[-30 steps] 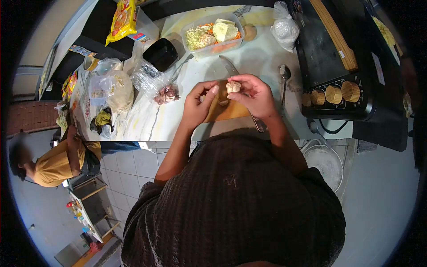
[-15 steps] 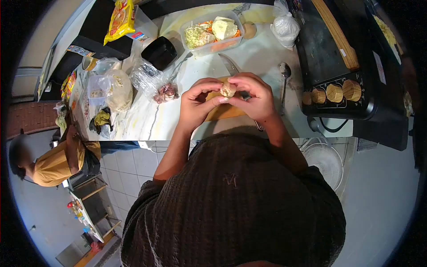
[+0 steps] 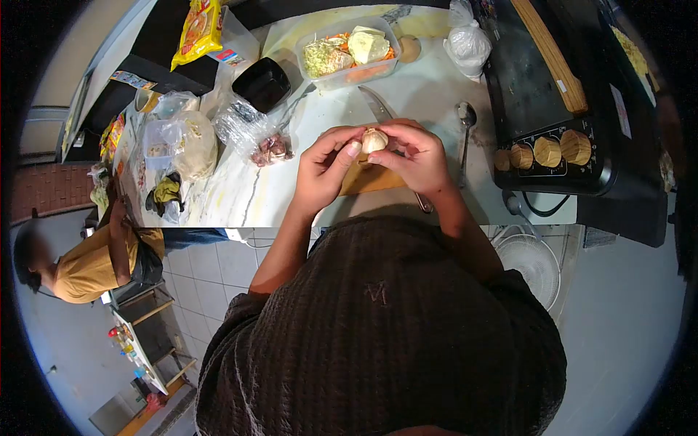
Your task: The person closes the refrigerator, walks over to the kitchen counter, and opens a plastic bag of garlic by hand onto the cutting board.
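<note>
Garlic bulb: I see the garlic bulb [image 3: 374, 139] raised above the cutting board [image 3: 372, 182], pale and rounded, between the two hands.
Right hand: the thumb and forefinger of the right hand [image 3: 419, 155] are clamped on the bulb from its right side, the thumb low and the forefinger along the top.
Left hand: the left hand [image 3: 320, 166] has its forefinger at the bulb's left edge and its thumb just beside; I cannot tell whether these fingers press on it or only touch.
Knife: the knife [image 3: 376, 105] lies beneath the hands, blade pointing away from the wearer, handle end near the counter edge (from up here I can't judge how sharp it is).
Slip risk: papery skin could slide under a fingertip grip, and the bulb could drop or roll off the board.
Cut risk: a hand lowered without looking could meet the blade, since the forearms and fingers partly hide the knife.
Scatter risk: if the bulb splits suddenly under uneven pressure, I judge that cloves could skid across the smooth counter [image 3: 240, 196].
Around: the vegetable container [image 3: 349, 81] sits beyond the hands, the spoon [image 3: 466, 116] to the right, and the plastic-wrapped bundle [image 3: 269, 151] to the left.
Farther off: another person [image 3: 94, 267] is at the far left.
</note>
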Available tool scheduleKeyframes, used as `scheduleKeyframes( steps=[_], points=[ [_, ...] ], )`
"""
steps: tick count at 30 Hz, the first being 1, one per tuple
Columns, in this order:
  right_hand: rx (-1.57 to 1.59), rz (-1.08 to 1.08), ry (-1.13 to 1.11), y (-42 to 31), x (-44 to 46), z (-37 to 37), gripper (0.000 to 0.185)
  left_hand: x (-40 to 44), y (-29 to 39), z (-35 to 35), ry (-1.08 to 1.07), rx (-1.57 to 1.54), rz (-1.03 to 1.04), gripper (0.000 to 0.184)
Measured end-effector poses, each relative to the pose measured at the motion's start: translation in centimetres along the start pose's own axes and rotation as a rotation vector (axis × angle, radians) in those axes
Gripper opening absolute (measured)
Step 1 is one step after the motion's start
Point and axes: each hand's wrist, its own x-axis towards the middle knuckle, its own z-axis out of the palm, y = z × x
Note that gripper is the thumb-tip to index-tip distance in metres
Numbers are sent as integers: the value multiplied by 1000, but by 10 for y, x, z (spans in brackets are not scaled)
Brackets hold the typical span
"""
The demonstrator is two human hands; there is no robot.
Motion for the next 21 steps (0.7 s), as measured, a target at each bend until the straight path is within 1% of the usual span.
scheduleKeyframes(
  steps=[1,2,4,5,6,7,8,10,12,14,16,19,21],
  points=[
    [103,27,21,0,-1,1,41,0,-2,-1,-23,-62,2,24],
    [104,27,19,2,-1,1,41,-1,-4,-1,-46,-124,4,24],
    [-2,-3,2,5,-1,-1,39,-1,-7,-1,-47,-170,-11,23],
    [-1,-2,1,4,-1,-1,39,-1,-7,0,-50,-216,-26,23],
    [-58,-63,-5,2,0,-1,38,-1,-7,1,-49,-215,-26,23],
    [-115,-124,-10,0,1,-1,36,-2,-6,3,-13,-193,-41,23],
    [-115,-124,-10,-2,1,-1,36,-2,-5,5,23,-171,-56,23],
    [-236,-95,27,-4,1,2,32,-3,-10,8,62,-144,-41,22],
    [-247,-77,31,-4,1,3,31,-5,-11,12,101,-118,-26,22],
    [-258,-64,34,-4,1,5,30,-6,-9,15,160,-1,25,21],
    [-221,-49,73,-5,-1,8,28,-7,-10,17,182,13,34,21],
    [-298,-79,60,-4,0,7,28,-6,-10,21,216,76,61,21],
    [-259,-85,61,-2,0,6,28,-6,-9,22,227,127,78,20]
  ],
)
